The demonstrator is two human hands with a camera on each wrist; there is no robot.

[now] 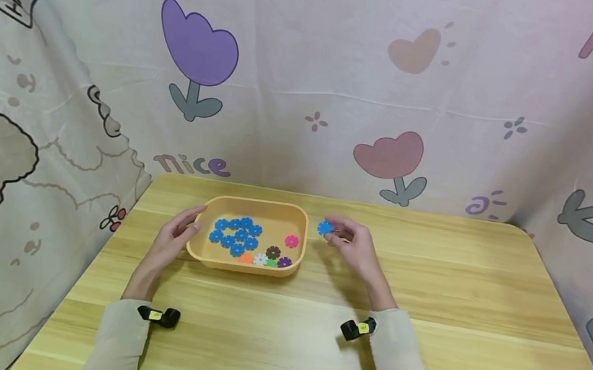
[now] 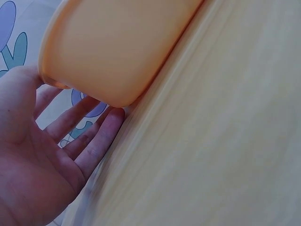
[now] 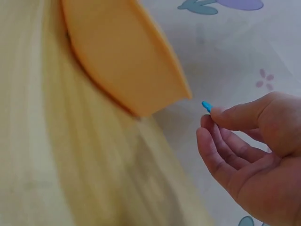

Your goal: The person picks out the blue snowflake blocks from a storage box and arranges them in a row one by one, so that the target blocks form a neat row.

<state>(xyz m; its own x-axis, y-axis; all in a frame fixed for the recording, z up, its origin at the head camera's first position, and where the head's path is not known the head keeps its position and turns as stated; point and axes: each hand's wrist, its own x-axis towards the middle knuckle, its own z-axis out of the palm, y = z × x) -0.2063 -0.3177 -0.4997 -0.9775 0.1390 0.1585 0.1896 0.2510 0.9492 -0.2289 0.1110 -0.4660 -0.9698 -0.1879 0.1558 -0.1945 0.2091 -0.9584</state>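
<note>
A light-orange plastic basket sits on the table, several blue snowflake building discs inside it. My left hand holds its left end, thumb at the rim; the left wrist view shows this hand's fingers against the outer wall, with the thumb tip hidden. To the right of the basket, my right hand pinches one blue snowflake disc between thumb and fingers, above the table. Edge-on, that disc shows past the thumb in the right wrist view, apart from the basket.
Inside the basket's right part lie a pink disc, a brown disc, a purple disc, and white, orange and green ones along the near wall. The wooden table ends at a printed curtain behind.
</note>
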